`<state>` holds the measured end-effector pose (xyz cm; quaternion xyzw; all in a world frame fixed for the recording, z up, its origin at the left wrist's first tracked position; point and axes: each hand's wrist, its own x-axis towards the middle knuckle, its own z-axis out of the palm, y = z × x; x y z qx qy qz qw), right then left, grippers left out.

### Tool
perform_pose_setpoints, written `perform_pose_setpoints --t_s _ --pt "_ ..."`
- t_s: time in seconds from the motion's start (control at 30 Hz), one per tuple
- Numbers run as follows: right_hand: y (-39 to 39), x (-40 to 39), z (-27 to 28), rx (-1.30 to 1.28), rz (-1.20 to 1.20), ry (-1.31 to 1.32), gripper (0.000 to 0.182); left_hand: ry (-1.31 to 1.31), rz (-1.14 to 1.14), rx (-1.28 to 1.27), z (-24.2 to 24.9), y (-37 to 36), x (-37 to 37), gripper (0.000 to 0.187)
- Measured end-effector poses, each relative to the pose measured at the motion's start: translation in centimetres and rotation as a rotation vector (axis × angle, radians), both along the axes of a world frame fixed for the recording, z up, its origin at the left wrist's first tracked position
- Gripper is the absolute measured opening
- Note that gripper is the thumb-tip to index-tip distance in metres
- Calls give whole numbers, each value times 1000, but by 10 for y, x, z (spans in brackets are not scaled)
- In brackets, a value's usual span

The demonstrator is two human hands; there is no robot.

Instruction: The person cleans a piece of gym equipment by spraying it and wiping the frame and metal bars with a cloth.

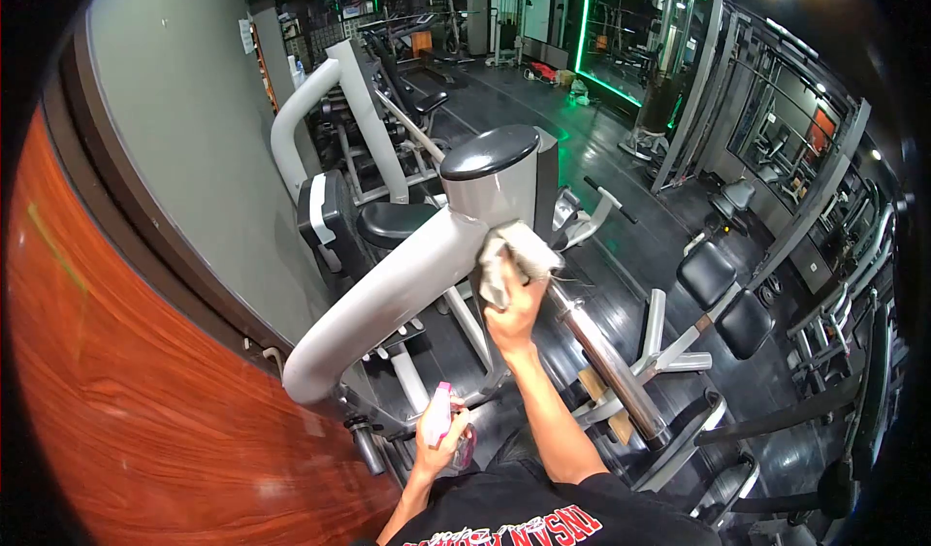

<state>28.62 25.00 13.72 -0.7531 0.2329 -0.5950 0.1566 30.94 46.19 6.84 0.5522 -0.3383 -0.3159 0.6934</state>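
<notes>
My right hand (516, 315) is closed on a pale cloth (524, 251), which presses against the grey metal frame (388, 289) of a gym machine, just below its black-capped post (491, 152). Lower down, near my body, my left hand (438, 441) grips a spray bottle (442, 412) with a pink and white top; its clear lower part shows partly beneath my fingers. A chrome bar (611, 367) slopes down to the right of my right forearm. The fingers of my right hand are partly covered by the cloth.
A reddish wooden panel (145, 381) and a grey wall (184, 110) stand close on the left. Behind the frame is a black padded seat (396, 222). To the right are a bench with black pads (708, 274) and a tall rack (824, 192). Dark flooring (582, 158) runs between machines.
</notes>
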Motion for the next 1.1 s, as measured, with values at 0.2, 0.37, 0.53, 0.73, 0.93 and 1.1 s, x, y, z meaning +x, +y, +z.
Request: perform_pose_setpoints --t_s 0.2,0.37,0.53,0.73,0.93,1.1 --pt "-5 -7 -173 4 -22 163 44 19 65 -33 0 10 2 19" --pt "42 -36 -248 622 72 339 50 23 107 -18 0 21 2 20" --pt "24 -11 -133 36 -103 -29 56 10 145 13 -6 28 8 19" --pt "-38 24 -90 -362 -28 63 39 49 153 -29 1 28 2 15" --pt "6 -13 -165 77 -209 302 36 32 192 -20 -6 35 1 15" --pt "15 -40 -232 464 -152 280 41 36 192 -27 -5 43 -3 15"
